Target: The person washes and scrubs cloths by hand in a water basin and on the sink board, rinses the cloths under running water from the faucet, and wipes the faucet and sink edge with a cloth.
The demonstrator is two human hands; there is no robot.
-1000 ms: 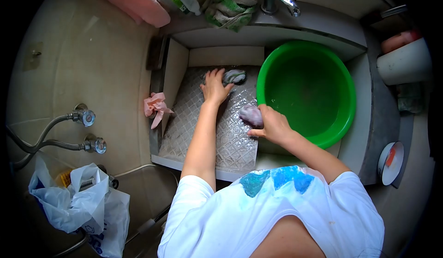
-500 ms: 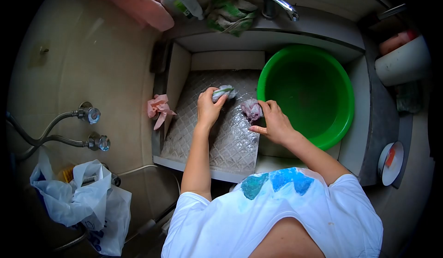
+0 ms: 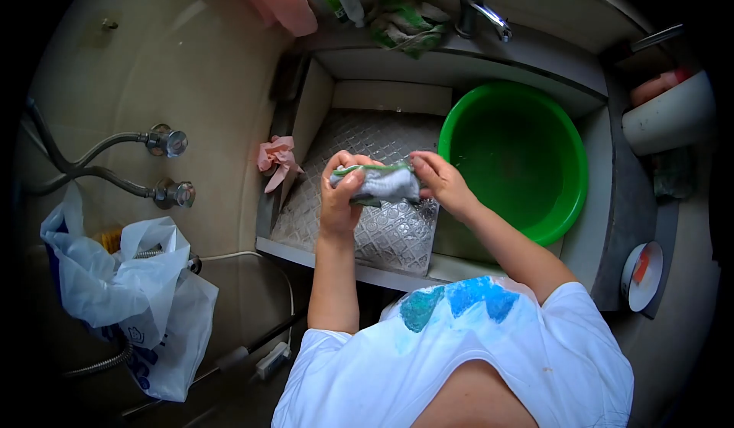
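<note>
Both of my hands are on a small wet grey-white sock (image 3: 391, 183) with green edging, stretched between them above the sloping diamond-patterned washing surface (image 3: 394, 240). My left hand (image 3: 342, 191) is closed around its left end, thumb on top. At the other end, my right hand (image 3: 445, 185) pinches the fabric with the fingertips. A green basin (image 3: 577, 160) with water in it stands just right of my right hand. The purplish crumpled cloth seen earlier does not show now; my hands and the sock may cover it.
A chrome tap (image 3: 482, 7) rises behind the sink, with a green-and-white rag (image 3: 409, 24) and a tube (image 3: 348, 1) beside it. A pink cloth (image 3: 279, 160) hangs over the left rim. At right stands a white bowl (image 3: 644, 275); plastic bags (image 3: 145, 290) hang lower left.
My left hand has lowered slightly, and the balled grey-white sock is now opened out. My right hand has come up from beside the purplish cloth to the sock's right end. The view has shifted slightly.
</note>
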